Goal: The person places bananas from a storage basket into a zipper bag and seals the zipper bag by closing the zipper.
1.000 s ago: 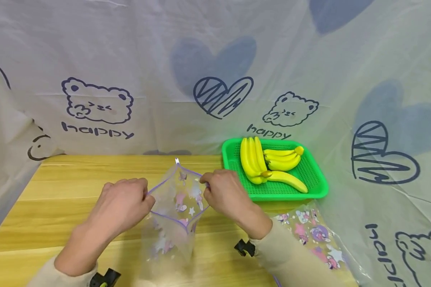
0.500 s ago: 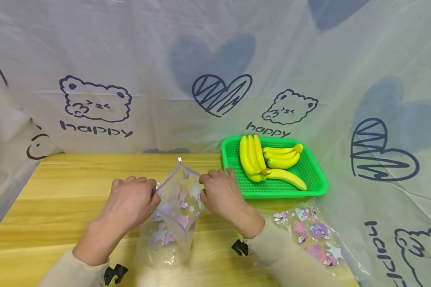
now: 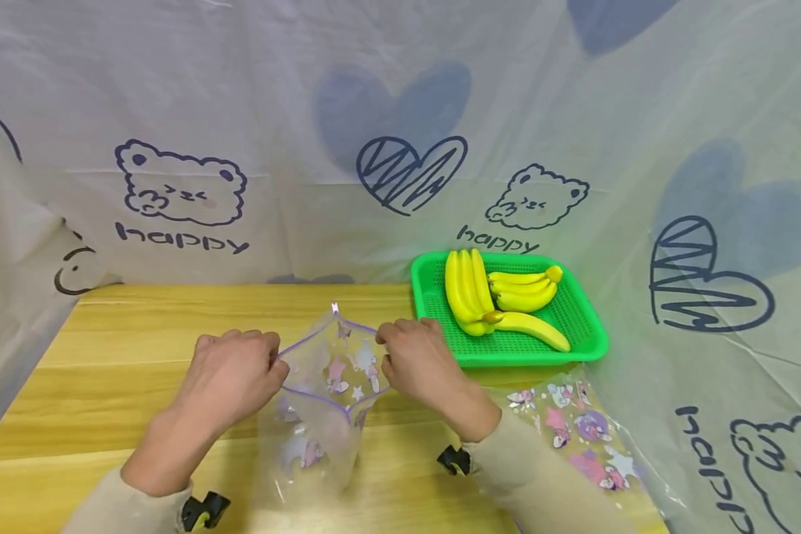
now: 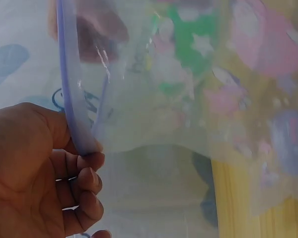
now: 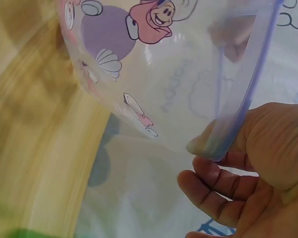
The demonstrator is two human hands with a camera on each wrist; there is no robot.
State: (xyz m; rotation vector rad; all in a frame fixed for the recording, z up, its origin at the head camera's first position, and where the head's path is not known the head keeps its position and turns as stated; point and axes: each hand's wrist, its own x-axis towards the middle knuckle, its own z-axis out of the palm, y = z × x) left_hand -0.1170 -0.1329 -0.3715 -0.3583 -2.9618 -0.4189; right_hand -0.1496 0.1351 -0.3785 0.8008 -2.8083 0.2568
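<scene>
A clear zip bag (image 3: 307, 452) printed with pink and white stars and cartoon figures hangs over the table, its purple-edged mouth spread into a diamond. My left hand (image 3: 230, 378) pinches the left side of that mouth. On the opposite side my right hand (image 3: 423, 367) pinches the other edge. In the left wrist view the purple rim (image 4: 67, 74) of the zip bag runs down between thumb and fingers. The right wrist view has the zip bag's corner (image 5: 213, 144) between thumb and forefinger. A white slider (image 3: 335, 307) sits at the far corner of the mouth.
Beyond my right hand stands a green basket (image 3: 590, 334) with two bunches of yellow bananas (image 3: 467, 293) and a single banana (image 3: 534, 330). A second printed bag (image 3: 590, 430) lies flat at the right, partly under my right sleeve. A printed cloth (image 3: 287, 148) hangs behind the table.
Half a second ago my hands were closer together and the mouth narrower; now they are farther apart again and the mouth is wider. The basket and bananas have stayed put.
</scene>
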